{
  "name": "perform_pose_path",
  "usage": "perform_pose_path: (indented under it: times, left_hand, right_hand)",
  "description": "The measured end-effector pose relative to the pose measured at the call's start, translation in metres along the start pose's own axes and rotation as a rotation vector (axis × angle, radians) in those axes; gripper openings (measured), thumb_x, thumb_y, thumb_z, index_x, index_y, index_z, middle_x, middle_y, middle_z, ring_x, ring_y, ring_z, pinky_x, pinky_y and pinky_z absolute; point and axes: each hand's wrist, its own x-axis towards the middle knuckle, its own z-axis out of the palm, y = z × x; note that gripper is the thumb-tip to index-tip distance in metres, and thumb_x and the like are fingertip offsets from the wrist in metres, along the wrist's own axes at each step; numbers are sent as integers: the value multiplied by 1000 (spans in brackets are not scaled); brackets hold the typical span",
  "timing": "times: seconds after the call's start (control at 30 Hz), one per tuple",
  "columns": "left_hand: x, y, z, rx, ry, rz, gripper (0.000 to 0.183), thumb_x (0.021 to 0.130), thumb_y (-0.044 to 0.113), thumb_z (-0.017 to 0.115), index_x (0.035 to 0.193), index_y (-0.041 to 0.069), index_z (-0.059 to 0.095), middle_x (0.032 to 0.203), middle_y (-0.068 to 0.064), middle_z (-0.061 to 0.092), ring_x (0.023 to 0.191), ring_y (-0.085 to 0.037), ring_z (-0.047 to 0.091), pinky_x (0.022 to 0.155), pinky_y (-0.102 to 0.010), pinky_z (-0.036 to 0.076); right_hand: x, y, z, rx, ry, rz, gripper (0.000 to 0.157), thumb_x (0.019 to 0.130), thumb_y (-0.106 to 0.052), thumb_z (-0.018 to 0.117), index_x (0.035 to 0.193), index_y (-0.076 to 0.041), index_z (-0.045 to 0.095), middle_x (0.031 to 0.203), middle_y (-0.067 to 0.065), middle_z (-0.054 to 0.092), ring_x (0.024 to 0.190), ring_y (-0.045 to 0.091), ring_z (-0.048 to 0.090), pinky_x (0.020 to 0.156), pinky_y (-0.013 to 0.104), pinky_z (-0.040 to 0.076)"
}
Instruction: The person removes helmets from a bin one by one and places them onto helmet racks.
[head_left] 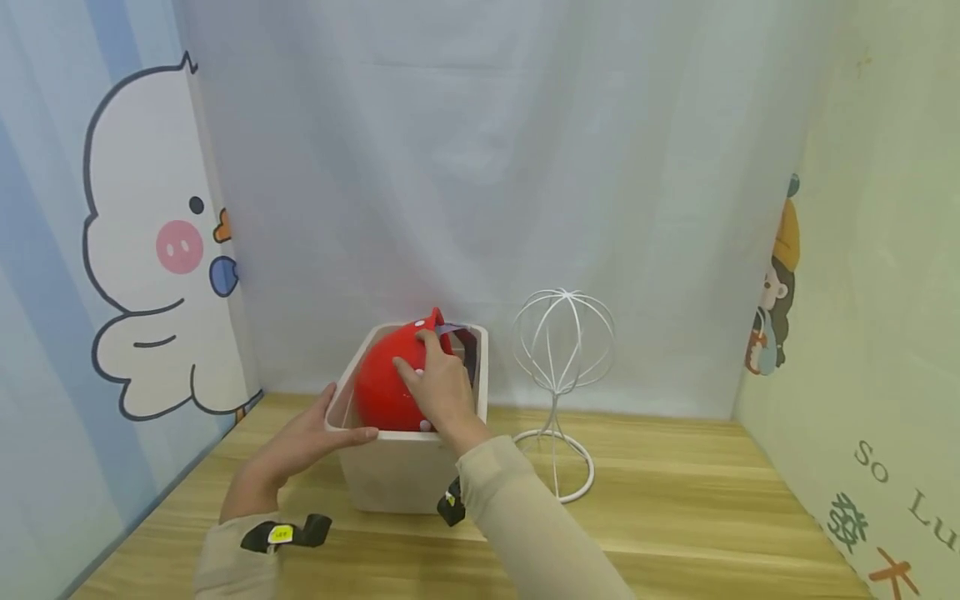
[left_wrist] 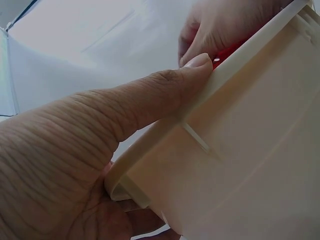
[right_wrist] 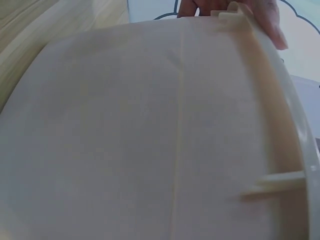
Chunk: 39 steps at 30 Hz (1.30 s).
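Observation:
A red helmet (head_left: 382, 387), rounded and shiny with pale spots, sits tilted inside a cream plastic bin (head_left: 397, 471), its top above the rim. My right hand (head_left: 446, 387) reaches over the bin's front and holds the helmet, thumb and forefinger on its shell; the other fingers are hidden. With my left hand (head_left: 311, 433) I grip the bin at its front left corner. In the left wrist view the thumb (left_wrist: 155, 92) lies along the rim and fingers go under the corner. The right wrist view is filled mostly by the bin's outer wall (right_wrist: 125, 125).
Just right of the bin stands a white wire stand (head_left: 558, 375) with a cage-like round top and a ring base. A dark, flat item (head_left: 470, 354) shows inside the bin's right side. Both stand on a wood-grain table (head_left: 675, 500), with a grey curtain (head_left: 562, 167) behind.

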Motion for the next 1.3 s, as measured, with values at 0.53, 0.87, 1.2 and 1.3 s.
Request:
perform_pose_path:
  times: [0.53, 0.87, 1.2, 1.3]
  left_hand:
    - [1, -4, 0, 10, -13, 50, 115, 83, 54, 76, 163, 18, 2, 167, -16, 12, 146, -49, 17, 99, -79, 32]
    - [2, -2, -1, -4, -26, 43, 118, 82, 55, 76, 163, 20, -2, 169, -12, 6, 149, -48, 12, 103, -77, 29]
    - [4, -5, -2, 11, -21, -22, 117, 82, 59, 75, 163, 20, 0, 163, -17, 22, 144, -45, 25, 103, -72, 36]
    - [3, -8, -1, -15, -23, 17, 110, 84, 54, 76, 162, 21, 7, 158, -15, 34, 139, -41, 35, 103, -68, 40]
  right_hand:
    - [5, 4, -15, 350, 237, 45, 44, 97, -44, 64, 135, -25, 53, 126, 5, 64, 112, 27, 63, 85, 43, 59]
    - [9, -6, -58, 650, 258, -11, 47, 94, -52, 66, 135, -33, 54, 131, -3, 60, 113, 22, 62, 85, 41, 59]
    - [10, -10, -104, 937, 416, -20, 44, 92, -52, 69, 129, -31, 61, 129, -1, 60, 110, 23, 62, 89, 38, 58]
    - [11, -4, -120, 1048, 453, -3, 46, 91, -51, 70, 130, -28, 61, 129, 3, 62, 112, 26, 63, 90, 39, 57]
